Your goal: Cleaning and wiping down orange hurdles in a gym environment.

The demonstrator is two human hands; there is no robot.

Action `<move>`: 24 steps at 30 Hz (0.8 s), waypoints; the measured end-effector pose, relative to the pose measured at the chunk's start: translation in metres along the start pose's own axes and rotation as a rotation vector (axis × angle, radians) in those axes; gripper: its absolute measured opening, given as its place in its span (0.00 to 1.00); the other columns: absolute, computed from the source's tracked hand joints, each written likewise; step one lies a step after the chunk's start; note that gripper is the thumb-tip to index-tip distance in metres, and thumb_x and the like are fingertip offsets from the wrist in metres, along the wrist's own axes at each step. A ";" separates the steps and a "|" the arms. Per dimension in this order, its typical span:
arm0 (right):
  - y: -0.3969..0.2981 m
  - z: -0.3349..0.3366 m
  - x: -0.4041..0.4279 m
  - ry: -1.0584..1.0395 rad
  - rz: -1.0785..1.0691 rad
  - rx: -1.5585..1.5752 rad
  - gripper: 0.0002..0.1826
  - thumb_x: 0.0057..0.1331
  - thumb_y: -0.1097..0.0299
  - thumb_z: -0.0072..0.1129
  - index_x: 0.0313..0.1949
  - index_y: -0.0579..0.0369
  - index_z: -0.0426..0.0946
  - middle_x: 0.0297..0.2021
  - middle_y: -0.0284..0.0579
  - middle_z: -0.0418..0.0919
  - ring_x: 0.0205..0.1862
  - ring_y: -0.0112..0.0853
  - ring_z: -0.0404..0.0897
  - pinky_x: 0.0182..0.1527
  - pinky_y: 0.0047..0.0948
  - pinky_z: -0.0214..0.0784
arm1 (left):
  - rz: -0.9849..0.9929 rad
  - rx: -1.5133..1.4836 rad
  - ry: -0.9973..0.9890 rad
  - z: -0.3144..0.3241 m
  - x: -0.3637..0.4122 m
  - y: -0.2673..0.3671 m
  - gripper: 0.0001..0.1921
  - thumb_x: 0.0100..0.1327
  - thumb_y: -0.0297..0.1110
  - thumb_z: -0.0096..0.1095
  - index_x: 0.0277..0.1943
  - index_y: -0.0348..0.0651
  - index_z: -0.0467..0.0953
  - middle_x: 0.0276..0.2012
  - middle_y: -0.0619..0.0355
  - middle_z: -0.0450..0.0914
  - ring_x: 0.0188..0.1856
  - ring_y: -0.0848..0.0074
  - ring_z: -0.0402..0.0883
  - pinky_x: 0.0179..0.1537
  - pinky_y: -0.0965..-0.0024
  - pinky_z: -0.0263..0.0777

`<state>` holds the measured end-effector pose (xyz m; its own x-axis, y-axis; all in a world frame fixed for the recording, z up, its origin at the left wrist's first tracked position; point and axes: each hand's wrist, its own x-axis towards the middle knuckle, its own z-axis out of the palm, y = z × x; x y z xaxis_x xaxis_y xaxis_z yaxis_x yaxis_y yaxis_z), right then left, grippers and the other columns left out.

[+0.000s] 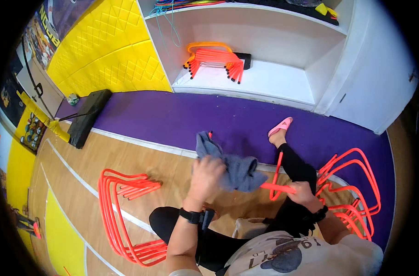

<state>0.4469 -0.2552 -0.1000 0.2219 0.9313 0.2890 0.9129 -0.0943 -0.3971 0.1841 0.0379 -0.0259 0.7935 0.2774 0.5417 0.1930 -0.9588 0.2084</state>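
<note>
A grey-blue cloth [242, 172] is draped around part of an orange training hurdle [276, 188] in front of me. My left hand [207, 172], slightly blurred, presses and grips the cloth over the bar. On the other side, my right hand [301, 193] is closed around the hurdle's orange tube. One bent leg of this hurdle rises past my black trouser leg, and another dark-capped end pokes out beyond the cloth. The cloth hides the stretch of tube between my hands.
Nested orange hurdles [116, 214] stand on the wooden floor to my left. More orange hurdles [361, 186] are at my right. Ahead, a white shelf [275, 76] bears a hurdle stack [216, 57]. A black padded base [88, 119] sits by the yellow wall padding [116, 51].
</note>
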 end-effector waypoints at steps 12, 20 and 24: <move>-0.038 -0.008 0.040 -0.314 0.012 -0.011 0.35 0.55 0.56 0.66 0.59 0.58 0.67 0.52 0.57 0.73 0.55 0.50 0.73 0.56 0.44 0.65 | 0.009 -0.122 -0.265 0.065 -0.013 0.076 0.28 0.43 0.29 0.65 0.53 0.43 0.74 0.56 0.50 0.72 0.59 0.57 0.70 0.52 0.57 0.69; -0.094 0.029 0.060 -0.169 -0.155 -0.019 0.51 0.58 0.40 0.63 0.69 0.61 0.53 0.64 0.60 0.62 0.57 0.52 0.71 0.57 0.45 0.63 | 0.056 -0.367 -0.153 0.097 -0.021 0.073 0.31 0.46 0.33 0.68 0.55 0.31 0.70 0.55 0.40 0.71 0.56 0.48 0.72 0.57 0.55 0.69; -0.076 0.040 0.050 -0.230 -0.068 -0.047 0.41 0.62 0.44 0.60 0.70 0.45 0.58 0.38 0.46 0.78 0.37 0.41 0.79 0.41 0.35 0.68 | 0.035 -0.204 -0.405 0.075 -0.014 0.060 0.35 0.51 0.44 0.71 0.60 0.37 0.68 0.58 0.42 0.71 0.57 0.49 0.73 0.55 0.56 0.70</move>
<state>0.3749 -0.1871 -0.0906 0.0804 0.9911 0.1060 0.9392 -0.0397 -0.3412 0.2280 -0.0277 -0.0822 0.9671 0.1602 0.1978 0.0765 -0.9242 0.3742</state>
